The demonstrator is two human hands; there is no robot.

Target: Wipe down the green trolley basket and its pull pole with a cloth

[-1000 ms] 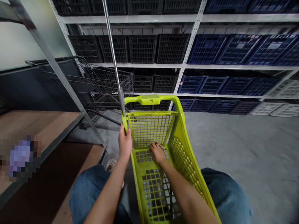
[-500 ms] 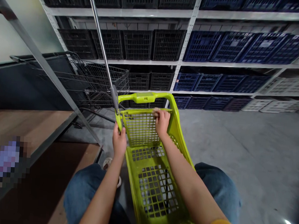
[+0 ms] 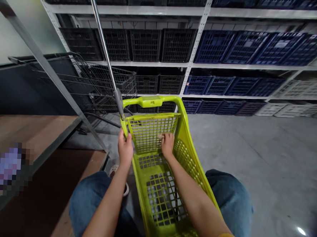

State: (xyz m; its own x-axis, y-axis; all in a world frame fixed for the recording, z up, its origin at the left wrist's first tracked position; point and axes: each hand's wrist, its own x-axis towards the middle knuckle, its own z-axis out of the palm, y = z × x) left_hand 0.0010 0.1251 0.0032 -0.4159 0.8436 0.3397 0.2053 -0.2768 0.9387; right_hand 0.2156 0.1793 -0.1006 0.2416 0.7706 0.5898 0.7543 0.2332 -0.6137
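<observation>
A lime-green plastic shopping cart (image 3: 190,142) stands between my knees, its handle at the far end. My left hand (image 3: 125,149) is wrapped round the cart's left rim, just below the base of a metal pole (image 3: 105,51). Inside the basket, my right hand (image 3: 168,145) is closed on a small beige cloth (image 3: 160,136) at the far grid panel (image 3: 144,132). Most of the cloth is hidden by my fingers. The cart's near end runs out of view.
Shelves ahead carry black crates (image 3: 145,44), blue crates (image 3: 215,47) and white crates (image 3: 297,86). A dark wire cart (image 3: 101,83) stands behind the pole. Wooden shelving (image 3: 47,126) with a metal frame is close on my left. Grey concrete floor (image 3: 240,145) extends right.
My right hand has moved down with the cloth, from the top edge of the far grid panel to its lower part. My left hand keeps its hold on the rim.
</observation>
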